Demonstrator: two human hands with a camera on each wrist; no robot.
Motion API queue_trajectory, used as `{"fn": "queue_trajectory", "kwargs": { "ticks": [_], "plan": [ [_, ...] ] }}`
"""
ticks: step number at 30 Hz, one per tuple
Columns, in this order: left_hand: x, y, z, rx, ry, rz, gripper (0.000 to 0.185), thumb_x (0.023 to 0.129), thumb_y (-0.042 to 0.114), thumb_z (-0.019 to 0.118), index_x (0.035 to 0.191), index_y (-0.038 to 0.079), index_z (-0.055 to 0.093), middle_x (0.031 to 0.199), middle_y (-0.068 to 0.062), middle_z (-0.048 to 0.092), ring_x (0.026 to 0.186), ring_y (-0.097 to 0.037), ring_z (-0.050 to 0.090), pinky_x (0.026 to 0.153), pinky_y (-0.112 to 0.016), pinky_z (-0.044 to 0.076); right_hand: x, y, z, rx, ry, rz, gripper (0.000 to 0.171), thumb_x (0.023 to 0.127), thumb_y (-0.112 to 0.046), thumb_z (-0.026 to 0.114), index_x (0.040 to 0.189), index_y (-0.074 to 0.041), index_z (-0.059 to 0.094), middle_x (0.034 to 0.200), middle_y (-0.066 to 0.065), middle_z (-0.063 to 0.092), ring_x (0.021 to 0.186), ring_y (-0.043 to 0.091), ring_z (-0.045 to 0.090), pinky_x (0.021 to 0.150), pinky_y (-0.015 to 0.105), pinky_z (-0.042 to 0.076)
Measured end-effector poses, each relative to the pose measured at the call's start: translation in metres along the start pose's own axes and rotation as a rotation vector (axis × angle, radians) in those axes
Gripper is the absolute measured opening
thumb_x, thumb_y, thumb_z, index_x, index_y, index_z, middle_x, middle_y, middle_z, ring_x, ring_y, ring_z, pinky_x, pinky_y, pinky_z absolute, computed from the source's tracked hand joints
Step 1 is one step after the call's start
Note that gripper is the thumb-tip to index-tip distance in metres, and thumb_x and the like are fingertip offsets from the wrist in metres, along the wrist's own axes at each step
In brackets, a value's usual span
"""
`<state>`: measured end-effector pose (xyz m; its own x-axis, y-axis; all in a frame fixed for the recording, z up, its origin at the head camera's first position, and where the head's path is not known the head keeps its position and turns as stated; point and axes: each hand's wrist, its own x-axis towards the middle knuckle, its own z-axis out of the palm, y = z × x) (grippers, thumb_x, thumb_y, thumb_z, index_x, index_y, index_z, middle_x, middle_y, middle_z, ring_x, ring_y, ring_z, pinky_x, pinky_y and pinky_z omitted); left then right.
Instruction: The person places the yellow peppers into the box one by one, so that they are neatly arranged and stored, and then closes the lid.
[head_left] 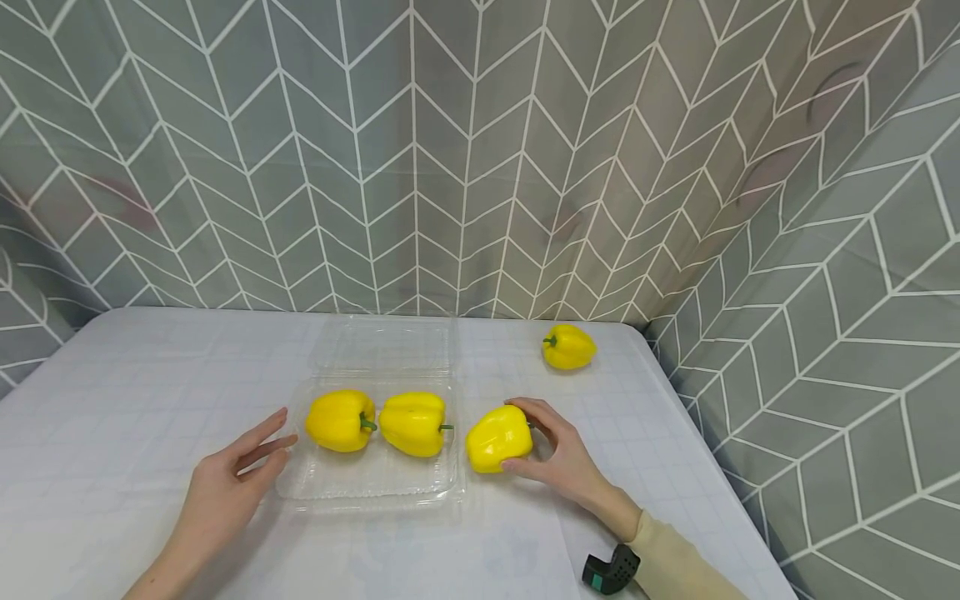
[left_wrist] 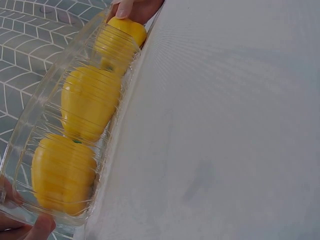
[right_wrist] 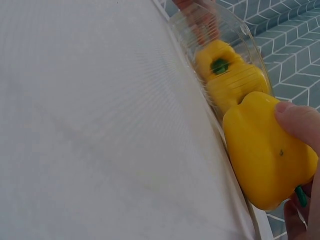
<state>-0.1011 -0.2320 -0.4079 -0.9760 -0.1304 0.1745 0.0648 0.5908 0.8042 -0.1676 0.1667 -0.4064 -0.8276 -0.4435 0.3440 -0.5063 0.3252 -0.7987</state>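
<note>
On our white desk [head_left: 150, 375], lower right of centre, our right hand [head_left: 558, 454] grips a glossy yellow bell pepper [head_left: 498, 437] beside the clear plastic tray [head_left: 367, 483]; our left hand [head_left: 228, 479], fingers straight, touches the tray's left edge.

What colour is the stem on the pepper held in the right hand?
Green: the stem of the held yellow pepper shows best in the right wrist view.
</note>
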Motion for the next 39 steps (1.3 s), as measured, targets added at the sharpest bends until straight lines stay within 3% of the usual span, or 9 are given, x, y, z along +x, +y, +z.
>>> {"fn": "queue_trajectory", "kwargs": {
  "ticks": [19,32,39],
  "plan": [
    [0.0004,0.001,0.0007,0.002,0.004,0.001,0.049,0.093,0.025,0.059,0.14,0.021,0.046,0.115,-0.011,0.066,0.091,0.02,0.052,0.057,-0.016,0.046,0.0006,-0.0027,-0.0005,0.013,0.039,0.02,0.069,0.074,-0.009,0.079,0.134,-0.003,0.047,0.129,0.008,0.05,0.114,0.018,0.05,0.1,0.026,0.041],
    [-0.0003,0.0012,-0.0009,-0.003,-0.009,-0.027,0.049,0.093,0.028,0.059,0.14,0.022,0.046,0.115,-0.01,0.066,0.091,0.018,0.054,0.062,-0.015,0.049,0.0002,-0.0068,-0.0005,0.067,0.089,0.042,0.067,0.075,-0.007,0.078,0.133,-0.001,0.046,0.131,0.012,0.049,0.118,0.021,0.048,0.103,0.025,0.038],
    [0.0004,0.0003,0.0002,0.01,0.006,0.013,0.049,0.093,0.026,0.059,0.14,0.02,0.047,0.113,-0.01,0.067,0.092,0.019,0.053,0.062,-0.012,0.048,0.0006,-0.0064,-0.0001,0.06,0.095,0.05,0.067,0.076,-0.009,0.078,0.134,-0.003,0.046,0.132,0.007,0.049,0.119,0.017,0.048,0.104,0.025,0.038]
  ]
}}
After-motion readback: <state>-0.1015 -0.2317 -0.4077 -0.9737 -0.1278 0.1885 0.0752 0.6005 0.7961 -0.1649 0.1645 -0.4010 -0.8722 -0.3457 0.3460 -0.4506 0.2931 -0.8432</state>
